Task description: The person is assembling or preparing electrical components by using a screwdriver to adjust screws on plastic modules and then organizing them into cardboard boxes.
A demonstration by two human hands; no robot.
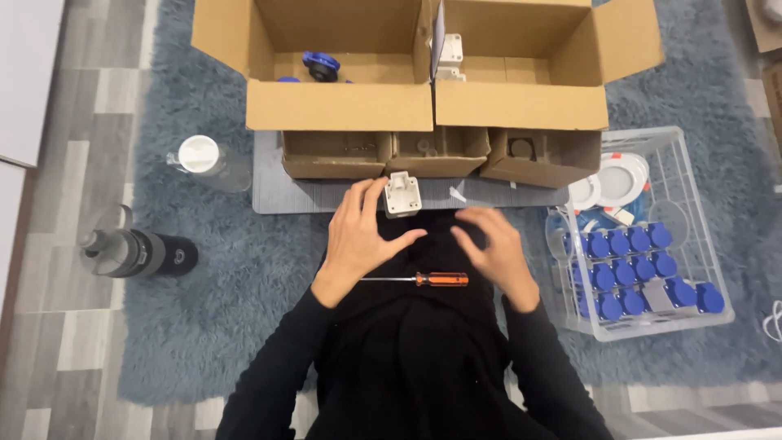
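Grey shag rug [236, 326] on plank floor; cardboard boxes [342, 106] at far edge, clear bin [692, 195] of blue caps [627, 273] right. Left hand [362, 236] fingers spread, touching white part [402, 194]; right hand [493, 248] spread over lap, near screwdriver [415, 279].

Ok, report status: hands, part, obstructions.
Left hand open, fingertips on white part. Right hand open, empty, apart from it. Orange-handled screwdriver lies on lap between the wrists. Nothing blocking.

Grey plank floor [81, 106] carries a shaggy blue-grey rug [212, 310]; on the rug: grey mat [309, 195], two open cardboard boxes [342, 106], clear bin [676, 163], white-capped bottle [208, 163]; dark flask [138, 253] on the floor.
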